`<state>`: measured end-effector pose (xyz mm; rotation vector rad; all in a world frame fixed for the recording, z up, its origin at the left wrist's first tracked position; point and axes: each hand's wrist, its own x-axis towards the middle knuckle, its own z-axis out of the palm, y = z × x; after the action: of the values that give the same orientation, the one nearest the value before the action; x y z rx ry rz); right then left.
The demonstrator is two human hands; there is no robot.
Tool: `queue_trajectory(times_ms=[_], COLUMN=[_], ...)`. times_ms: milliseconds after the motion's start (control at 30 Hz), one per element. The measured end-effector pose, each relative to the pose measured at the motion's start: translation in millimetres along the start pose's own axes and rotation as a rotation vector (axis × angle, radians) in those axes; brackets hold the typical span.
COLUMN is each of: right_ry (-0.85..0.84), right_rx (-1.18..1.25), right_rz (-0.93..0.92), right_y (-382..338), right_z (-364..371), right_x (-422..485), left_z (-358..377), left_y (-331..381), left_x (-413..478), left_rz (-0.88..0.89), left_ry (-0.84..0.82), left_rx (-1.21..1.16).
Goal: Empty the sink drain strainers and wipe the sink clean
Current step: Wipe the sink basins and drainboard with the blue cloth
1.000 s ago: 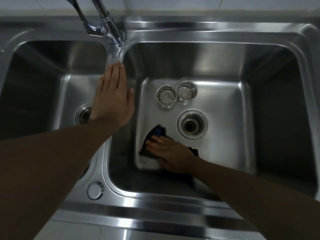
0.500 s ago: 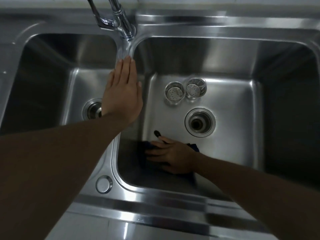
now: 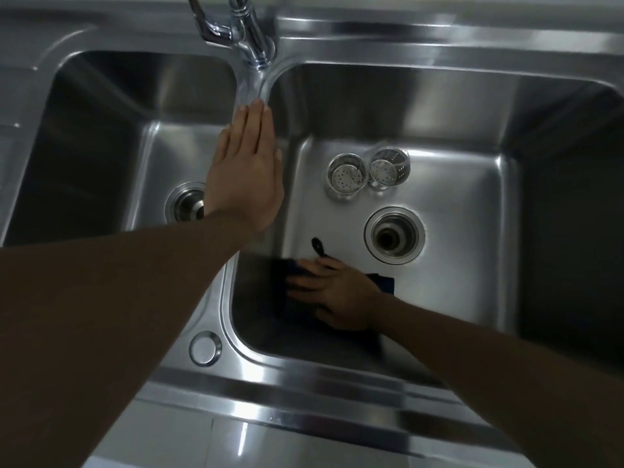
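The left hand [image 3: 244,167] lies palm down on the ridge [image 3: 251,91] between the two basins. Its fingers are straight and held together, pointing at the tap [image 3: 251,42], and it holds nothing. Its forearm reaches in from the near left. The right hand [image 3: 332,293] is down in the right basin [image 3: 422,106], just nearer and to the left of the open drain [image 3: 393,236]. Its fingers are spread and lie flat, pressing a dark blue cloth [image 3: 383,282] against the steel where the basin floor meets the near wall. They are not curled round it. A small black loop [image 3: 317,246] on the cloth sticks out towards the drain.

The sink [image 3: 337,374] is brushed stainless steel with two basins, dimly lit, and its far rim catches the light. A glossy pale tabletop [image 3: 236,444] runs along its near edge. A small round cap [image 3: 205,347] sits in the rim, well to the left of the drain and nearer the person.

Beyond the drain, towards the back wall, the first strainer [image 3: 346,175] and the second strainer [image 3: 388,167] stand upright, touching side by side. Their perforated bottoms show and they look empty. The left basin [image 3: 111,136] has its own drain hole [image 3: 185,206], partly hidden by the left wrist.
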<state>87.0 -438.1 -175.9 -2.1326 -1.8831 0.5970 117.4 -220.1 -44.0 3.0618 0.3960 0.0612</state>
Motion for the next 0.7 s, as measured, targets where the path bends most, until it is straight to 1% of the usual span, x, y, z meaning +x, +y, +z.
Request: queue_trajectory(times_ms=[67, 167, 200, 267, 367, 433, 500, 533, 567, 600, 667, 700], right_ry=[-0.072, -0.064, -0.045, 0.004, 0.087, 0.145, 0.186, 0.179, 0.169, 0.162, 0.113, 0.051], right_rx=[-0.035, -0.087, -0.121, -0.196, -0.267, -0.283, -0.232, -0.198, -0.169, -0.128, -0.019, 0.022], right_rz=[-0.053, -0.068, -0.055, 0.038, 0.278, 0.553, 0.856, 0.940, 0.942, 0.875, 0.647, 0.543], right_y=[7.3, 35.3, 44.9, 63.5, 85.8, 91.4, 88.0, 83.6, 78.6, 73.2, 62.0, 55.4], right_z=[1.6, -0.4, -0.6, -3.9, -13.0, -20.8, -24.5, -24.6, -24.1, -22.7, -18.8, -18.3], right_x=[-18.7, -66.8, -86.5, -124.3, -161.8, -171.6, -169.3, -166.9, -166.0, -167.1, -172.9, -176.0], left_z=[0.5, 0.2, -0.4, -1.9, -3.7, -4.7, -5.3, -5.3, -5.6, -6.1, -6.8, -8.2], left_y=[-0.3, -0.8, -0.8, -0.4, -0.5, -0.3, 1.4, 2.9, 4.2, 5.3, 7.1, 8.6], left_x=[0.2, 0.1, -0.2, 0.3, -0.6, -1.6, -3.3, -4.3, -5.7, -7.4, -10.5, -13.6], left_rz=[0.000, 0.001, 0.001, 0.008, 0.020, 0.027, 0.035, 0.036, 0.038, 0.041, 0.043, 0.043], left_ry=[-0.002, -0.002, -0.002, 0.000, -0.003, -0.004, -0.006, -0.007, -0.006, -0.006, -0.007, -0.013], left_rx=[0.001, 0.013, 0.015, 0.010, -0.001, 0.002, 0.025, 0.035, 0.043, 0.050, 0.053, 0.038])
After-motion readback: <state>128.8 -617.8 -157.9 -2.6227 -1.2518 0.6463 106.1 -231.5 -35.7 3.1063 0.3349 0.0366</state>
